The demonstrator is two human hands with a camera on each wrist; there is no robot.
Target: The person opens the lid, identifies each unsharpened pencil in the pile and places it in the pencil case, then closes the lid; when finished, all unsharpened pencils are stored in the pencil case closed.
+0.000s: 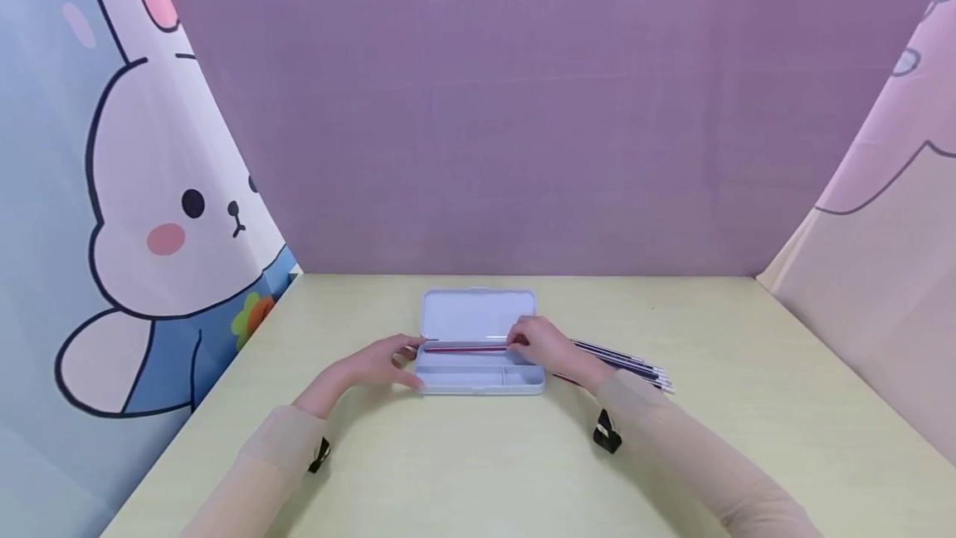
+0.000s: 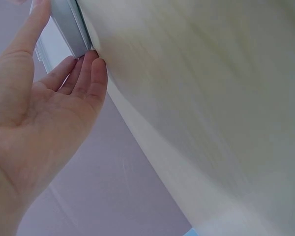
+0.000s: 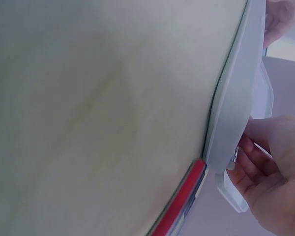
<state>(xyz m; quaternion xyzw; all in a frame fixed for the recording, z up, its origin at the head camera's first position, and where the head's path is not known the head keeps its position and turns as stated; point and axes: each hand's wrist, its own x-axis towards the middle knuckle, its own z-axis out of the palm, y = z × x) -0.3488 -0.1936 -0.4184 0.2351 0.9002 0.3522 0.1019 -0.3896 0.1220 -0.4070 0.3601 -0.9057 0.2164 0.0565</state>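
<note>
Table: pale yellow top (image 1: 463, 471) with faint wood-like streaking, its far edge straight. Rear: plain mauve backdrop (image 1: 508, 106), faintly creased, its lower border along that far edge. Left side: light-blue printed panel (image 1: 37, 214) bearing a large cartoon rabbit (image 1: 142, 148) with black outline, pink cheek, blue clothing and a green-and-orange flower (image 1: 242, 324). Right side: slanting panel (image 1: 881, 289), pink above, cream below, divided by a dark wavy line. Illumination soft; shadows on the tabletop blurred.

No readable text; no legible labels, brands, numbers or signs in head or wrist views
</note>
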